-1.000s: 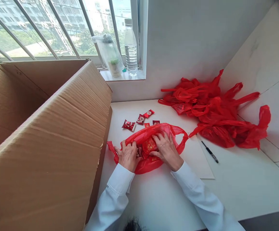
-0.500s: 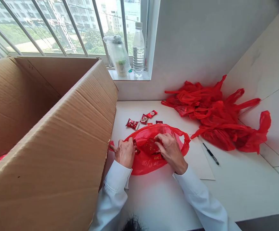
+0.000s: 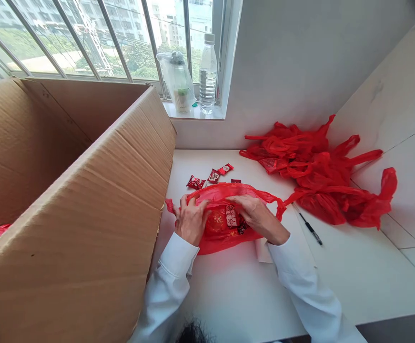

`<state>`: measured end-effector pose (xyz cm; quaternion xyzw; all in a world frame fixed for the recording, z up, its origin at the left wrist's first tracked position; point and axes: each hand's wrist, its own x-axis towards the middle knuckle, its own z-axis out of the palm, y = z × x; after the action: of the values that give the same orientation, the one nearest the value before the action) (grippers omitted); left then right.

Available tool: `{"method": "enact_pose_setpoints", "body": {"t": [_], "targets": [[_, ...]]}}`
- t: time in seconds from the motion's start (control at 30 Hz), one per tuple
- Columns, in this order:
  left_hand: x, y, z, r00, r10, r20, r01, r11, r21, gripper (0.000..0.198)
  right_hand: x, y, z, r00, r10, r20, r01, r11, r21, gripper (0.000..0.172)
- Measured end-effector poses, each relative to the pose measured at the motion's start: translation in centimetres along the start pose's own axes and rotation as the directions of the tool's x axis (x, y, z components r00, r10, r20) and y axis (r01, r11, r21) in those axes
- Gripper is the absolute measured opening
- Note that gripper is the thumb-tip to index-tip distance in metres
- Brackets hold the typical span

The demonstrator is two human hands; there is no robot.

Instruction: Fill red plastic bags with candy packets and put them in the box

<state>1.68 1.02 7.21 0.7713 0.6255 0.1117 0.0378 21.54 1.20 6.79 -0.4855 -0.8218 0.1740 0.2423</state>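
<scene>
A red plastic bag lies with its mouth spread on the white table. Small wrapped sweets and a round red packet show inside it. At the bag's left side, my left hand has its bent fingers on the rim by the handle. My right hand reaches over the right part of the mouth, fingers stretched toward the back rim, above the sweets. Behind the bag lie a few loose sweets, among them a dark red one and a brighter one.
A big open cardboard box stands close on the left. Several red bags are heaped at the right by the wall. A pen and paper lie nearby. A water bottle and a bagged cup stand on the windowsill.
My right hand has moved slightly right and its fingers have straightened. My left hand has shifted a little, its fingers higher on the rim. The sweets inside the bag show more clearly.
</scene>
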Motion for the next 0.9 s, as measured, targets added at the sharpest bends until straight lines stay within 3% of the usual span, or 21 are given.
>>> {"method": "enact_pose_setpoints", "body": {"t": [0.13,0.2,0.3,0.4,0.6,0.73,0.8,0.9], "targets": [[-0.3,1.6,1.8,0.950,0.311,-0.001,-0.311,0.949,-0.053,0.035,-2.8,0.8,-1.1,0.999,0.021,0.044,-0.004,0.934,-0.358,0.025],[-0.6,2.4,2.9,0.933,0.358,0.024,-0.356,0.933,-0.054,0.038,-3.9,0.7,-1.1,0.995,0.068,0.078,-0.024,0.885,-0.465,0.024],[-0.9,2.8,3.6,0.946,0.318,0.065,-0.318,0.948,-0.015,0.038,-4.9,0.5,-1.0,0.982,0.153,0.111,-0.072,0.848,-0.526,0.024],[-0.7,2.3,3.1,0.960,0.265,0.093,-0.268,0.963,0.028,0.037,-5.7,0.6,-1.5,0.978,0.194,0.083,-0.120,0.835,-0.536,0.024],[-0.2,2.3,2.7,0.983,0.171,0.069,-0.174,0.983,0.051,0.028,-5.6,0.1,-1.6,0.993,0.115,0.003,-0.094,0.829,-0.551,0.026],[-0.3,3.1,3.7,0.974,0.213,0.072,-0.214,0.977,-0.002,0.057,-4.7,-0.4,0.1,0.999,0.014,-0.030,-0.028,0.837,-0.546,0.019],[-0.4,3.3,3.9,0.972,0.220,0.086,-0.219,0.975,-0.022,0.054,-4.5,-0.2,0.9,0.999,0.026,-0.033,-0.040,0.834,-0.550,0.018],[-0.5,3.1,3.4,0.964,0.227,0.136,-0.223,0.974,-0.044,0.035,-4.9,0.6,1.2,0.988,0.143,-0.064,-0.154,0.806,-0.572,0.040]]}}
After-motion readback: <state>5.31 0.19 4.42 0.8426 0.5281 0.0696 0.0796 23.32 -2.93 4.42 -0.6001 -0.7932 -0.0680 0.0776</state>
